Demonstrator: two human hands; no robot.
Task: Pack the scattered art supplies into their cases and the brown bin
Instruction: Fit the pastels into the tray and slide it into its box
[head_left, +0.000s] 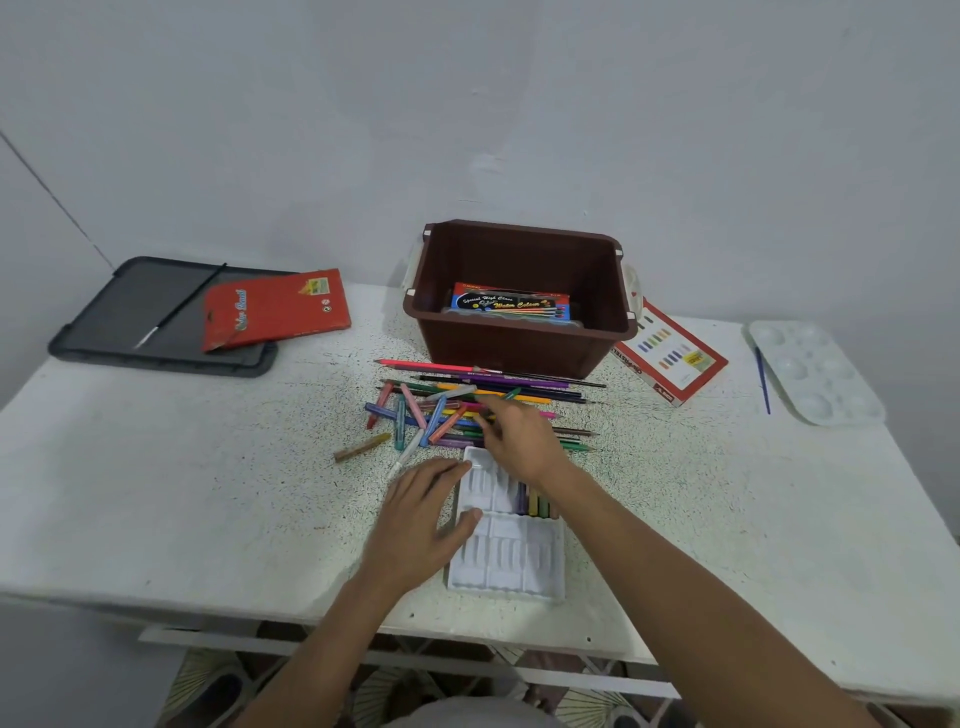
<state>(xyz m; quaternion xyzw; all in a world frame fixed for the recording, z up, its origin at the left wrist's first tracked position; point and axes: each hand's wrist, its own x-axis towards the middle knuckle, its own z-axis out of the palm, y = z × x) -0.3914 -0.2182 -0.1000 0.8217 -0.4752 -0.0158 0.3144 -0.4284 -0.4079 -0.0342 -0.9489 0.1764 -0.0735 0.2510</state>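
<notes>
A heap of crayons and coloured pencils (467, 405) lies in the middle of the table, in front of the brown bin (514, 338). Inside the bin sits a blue water colour box (511, 304). A white plastic crayon tray (506, 551) lies near the front edge, with several crayons (537, 504) in its far right slots. My left hand (423, 525) rests flat on the tray's left side, thumb on the tray. My right hand (519, 436) reaches over the tray into the heap, and its fingertips pinch a crayon there.
A red colour pencil case (275, 306) lies on a grey lid (119, 322) with a thin brush at the back left. An oil pastel box (670, 358) lies right of the bin. A white palette (815, 369) and blue brush (762, 382) sit far right.
</notes>
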